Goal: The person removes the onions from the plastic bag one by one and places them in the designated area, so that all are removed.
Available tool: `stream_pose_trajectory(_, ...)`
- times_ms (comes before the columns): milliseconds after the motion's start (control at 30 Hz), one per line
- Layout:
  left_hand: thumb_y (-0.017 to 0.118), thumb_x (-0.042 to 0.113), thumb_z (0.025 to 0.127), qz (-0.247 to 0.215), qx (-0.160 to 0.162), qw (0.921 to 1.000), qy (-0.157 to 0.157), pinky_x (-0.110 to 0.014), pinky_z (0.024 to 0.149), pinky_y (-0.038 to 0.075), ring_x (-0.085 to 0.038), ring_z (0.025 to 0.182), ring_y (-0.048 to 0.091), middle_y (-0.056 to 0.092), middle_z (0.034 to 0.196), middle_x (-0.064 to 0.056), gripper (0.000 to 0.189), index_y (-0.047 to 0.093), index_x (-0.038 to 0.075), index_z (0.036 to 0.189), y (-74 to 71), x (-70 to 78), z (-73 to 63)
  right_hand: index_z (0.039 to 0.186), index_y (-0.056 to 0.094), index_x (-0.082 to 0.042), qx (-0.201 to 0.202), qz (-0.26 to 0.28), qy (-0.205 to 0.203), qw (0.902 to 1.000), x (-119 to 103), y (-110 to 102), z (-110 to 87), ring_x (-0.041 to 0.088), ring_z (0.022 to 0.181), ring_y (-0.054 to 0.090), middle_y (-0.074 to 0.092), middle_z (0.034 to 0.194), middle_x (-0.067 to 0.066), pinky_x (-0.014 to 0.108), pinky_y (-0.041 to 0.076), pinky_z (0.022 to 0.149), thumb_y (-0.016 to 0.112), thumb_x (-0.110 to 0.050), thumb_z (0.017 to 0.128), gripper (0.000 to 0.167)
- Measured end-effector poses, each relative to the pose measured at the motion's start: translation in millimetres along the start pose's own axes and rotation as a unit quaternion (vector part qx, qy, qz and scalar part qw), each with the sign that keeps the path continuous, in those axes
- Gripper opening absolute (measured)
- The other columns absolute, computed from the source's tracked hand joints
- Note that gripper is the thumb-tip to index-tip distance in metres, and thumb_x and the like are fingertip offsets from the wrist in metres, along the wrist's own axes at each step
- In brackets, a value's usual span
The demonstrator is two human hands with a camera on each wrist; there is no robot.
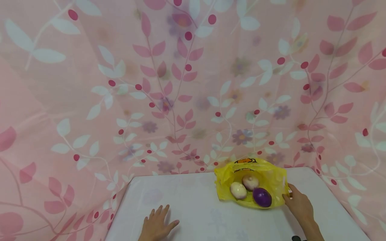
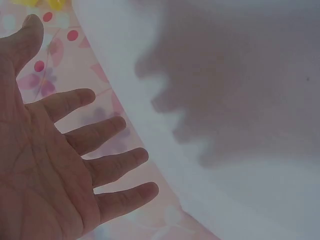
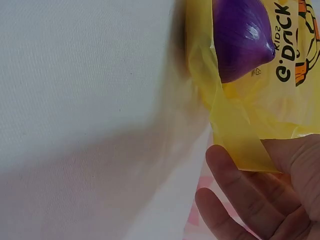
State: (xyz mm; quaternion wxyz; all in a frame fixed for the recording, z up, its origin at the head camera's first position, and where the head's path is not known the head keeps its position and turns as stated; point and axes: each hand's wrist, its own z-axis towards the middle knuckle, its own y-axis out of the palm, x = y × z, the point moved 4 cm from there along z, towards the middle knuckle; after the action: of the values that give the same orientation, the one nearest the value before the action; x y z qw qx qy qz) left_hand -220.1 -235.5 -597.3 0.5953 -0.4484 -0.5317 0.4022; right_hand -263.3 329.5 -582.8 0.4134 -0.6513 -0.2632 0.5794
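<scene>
A yellow plastic bag (image 1: 222,190) with black and orange print lies on the table, its mouth facing me. Inside it sit a glossy purple onion (image 1: 262,197), a cream-white rounded vegetable (image 1: 238,190) and a pale one with a pinkish tinge (image 1: 250,182); the exact kind of these two is unclear. My right hand (image 1: 301,203) pinches the bag's right edge between thumb and fingers, which the right wrist view shows closely beside the purple onion (image 3: 242,40). Over the table's left part, my left hand (image 1: 156,224) is held with fingers spread and holds nothing.
The table (image 1: 199,207) has a white cover, and its back edge meets a pink curtain (image 1: 193,100) with leaf and flower prints. The curtain also hangs along the left and right sides. A small dark object (image 1: 296,238) shows near my right wrist.
</scene>
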Motion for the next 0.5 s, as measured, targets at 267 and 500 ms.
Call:
stream_pose_trajectory(267, 0.055, 0.072, 0.085, -0.012, -0.008, 0.9999, 0.001, -0.075, 0.088, 0.034, -0.055, 0.119, 0.048, 0.056, 0.134, -0.022, 0.081, 0.056, 0.010, 0.137, 2.5, 11.7, 5.9, 0.131, 0.045, 0.010, 0.010, 0.006, -0.017, 0.9998, -1.3, -2.2, -1.2, 0.042, 0.083, 0.065, 0.065, 0.104, 0.032, 0.051, 0.051, 0.066, 0.068, -0.018, 0.090, 0.054)
stream_pose_trajectory(500, 0.056, 0.070, 0.086, -0.028, -0.005, 0.9994, 0.020, -0.074, 0.088, 0.036, -0.053, 0.118, 0.050, 0.056, 0.135, -0.021, 0.080, 0.054, 0.009, 0.139, 0.9, 27.8, 10.8, 0.130, 0.045, 0.010, 0.005, 0.009, -0.010, 0.9999, -0.5, -1.6, -1.8, 0.040, 0.083, 0.066, 0.064, 0.105, 0.032, 0.051, 0.051, 0.067, 0.068, -0.020, 0.091, 0.055)
